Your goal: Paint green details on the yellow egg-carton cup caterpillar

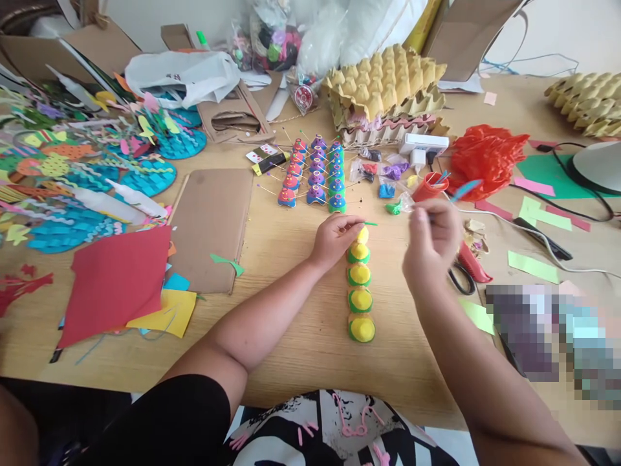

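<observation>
A row of egg-carton cups painted yellow and green (360,299) lies upright on the table in front of me, like a caterpillar body. At its far end, my left hand (337,241) pinches a thin green stick (370,224) just over the last yellow cup. Whether the stick touches the cup I cannot tell. My right hand (433,243) is raised to the right of the row, its fingers curled and smeared by motion. From its top sticks out a blurred blue thin tool (466,189). Three finished egg-carton caterpillars (316,169) in red, purple and green-blue stand beyond my left hand.
An orange cup (431,186) of blue sticks, clay packets (387,189) and a red plastic bag (488,158) sit at the right. Egg trays (383,87) are stacked behind. At left lie cardboard (208,220), red paper (119,278) and blue woven crafts (148,176).
</observation>
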Motion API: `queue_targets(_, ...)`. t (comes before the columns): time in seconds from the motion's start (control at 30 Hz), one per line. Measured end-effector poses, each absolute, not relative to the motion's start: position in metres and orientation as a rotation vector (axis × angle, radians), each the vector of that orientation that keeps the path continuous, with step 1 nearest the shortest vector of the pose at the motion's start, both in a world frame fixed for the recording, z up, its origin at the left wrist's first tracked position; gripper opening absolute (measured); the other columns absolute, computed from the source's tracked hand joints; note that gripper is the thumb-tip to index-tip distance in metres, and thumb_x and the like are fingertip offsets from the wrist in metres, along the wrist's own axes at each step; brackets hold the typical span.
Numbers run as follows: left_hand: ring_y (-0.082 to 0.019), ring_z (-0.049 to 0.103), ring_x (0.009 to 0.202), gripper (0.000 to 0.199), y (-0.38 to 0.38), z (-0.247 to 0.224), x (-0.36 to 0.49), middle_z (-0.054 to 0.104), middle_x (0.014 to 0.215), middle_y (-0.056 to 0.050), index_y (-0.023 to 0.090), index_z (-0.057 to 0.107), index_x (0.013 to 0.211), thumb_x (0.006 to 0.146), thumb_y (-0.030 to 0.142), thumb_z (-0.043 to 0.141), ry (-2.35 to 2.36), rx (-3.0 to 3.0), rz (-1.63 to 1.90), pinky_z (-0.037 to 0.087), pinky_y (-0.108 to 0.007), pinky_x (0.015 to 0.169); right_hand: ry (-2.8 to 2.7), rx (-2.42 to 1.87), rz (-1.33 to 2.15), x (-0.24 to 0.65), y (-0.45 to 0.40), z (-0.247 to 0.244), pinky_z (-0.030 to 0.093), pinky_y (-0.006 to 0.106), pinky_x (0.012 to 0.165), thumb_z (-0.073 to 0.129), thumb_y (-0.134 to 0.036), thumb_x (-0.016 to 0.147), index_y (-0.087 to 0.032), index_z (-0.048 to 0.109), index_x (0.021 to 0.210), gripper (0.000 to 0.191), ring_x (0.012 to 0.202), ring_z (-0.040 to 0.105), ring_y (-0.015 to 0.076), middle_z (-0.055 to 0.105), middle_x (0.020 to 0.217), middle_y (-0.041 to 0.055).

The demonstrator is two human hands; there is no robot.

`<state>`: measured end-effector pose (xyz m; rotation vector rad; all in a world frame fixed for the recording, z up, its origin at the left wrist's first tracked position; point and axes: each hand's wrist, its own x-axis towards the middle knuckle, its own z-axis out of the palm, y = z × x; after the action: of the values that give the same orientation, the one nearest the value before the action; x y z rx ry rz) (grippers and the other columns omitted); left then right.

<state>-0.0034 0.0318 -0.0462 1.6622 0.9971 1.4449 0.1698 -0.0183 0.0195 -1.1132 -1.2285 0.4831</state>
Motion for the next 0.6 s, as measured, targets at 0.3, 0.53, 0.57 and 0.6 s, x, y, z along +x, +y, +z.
queue_targets(0.3, -0.014, 0.072, 0.087, 0.017, 0.033, -0.047, -0.005, 0.082, 0.099, -0.005, 0.021, 0.085, 0.105, 0.098, 0.032, 0.074, 0.973, 1.653, 1.46, 0.058, -0.027, 0.08, -1.277, -1.158, 0.601, 0.17, 0.018, -0.042, 0.051, 0.038, 0.088, 0.065, -0.071, 0.095, -0.026, 0.074, 0.105, 0.047, 0.091, 0.063, 0.0199, 0.071, 0.096, 0.003)
queue_targets(0.53, -0.016, 0.076, 0.098, 0.025, 0.034, -0.048, -0.008, 0.084, 0.107, -0.006, 0.021, 0.085, 0.108, 0.101, 0.041, 0.072, 0.917, 1.649, 1.446, 0.06, -0.028, 0.087, -1.43, -1.137, 0.817, 0.16, 0.014, -0.036, 0.05, 0.035, 0.072, 0.078, -0.077, 0.08, -0.027, 0.073, 0.109, 0.058, 0.073, 0.054, 0.0164, 0.067, 0.09, 0.0011)
queue_targets(0.57, -0.017, 0.076, 0.099, 0.025, 0.034, -0.048, -0.008, 0.084, 0.108, -0.007, 0.021, 0.085, 0.109, 0.101, 0.041, 0.071, 0.914, 1.673, 1.448, 0.06, -0.028, 0.088, -1.415, -1.137, 0.817, 0.159, 0.014, -0.036, 0.05, 0.035, 0.07, 0.078, -0.077, 0.08, -0.027, 0.073, 0.107, 0.057, 0.072, 0.053, 0.0163, 0.066, 0.086, 0.0004)
queue_targets(0.6, -0.017, 0.076, 0.1, 0.025, 0.034, -0.048, -0.008, 0.084, 0.109, -0.007, 0.022, 0.084, 0.109, 0.101, 0.041, 0.07, 0.912, 1.692, 1.449, 0.06, -0.029, 0.089, -1.398, -1.138, 0.808, 0.159, 0.014, -0.036, 0.05, 0.035, 0.069, 0.078, -0.077, 0.08, -0.027, 0.074, 0.105, 0.056, 0.071, 0.053, 0.0163, 0.065, 0.083, 0.0)
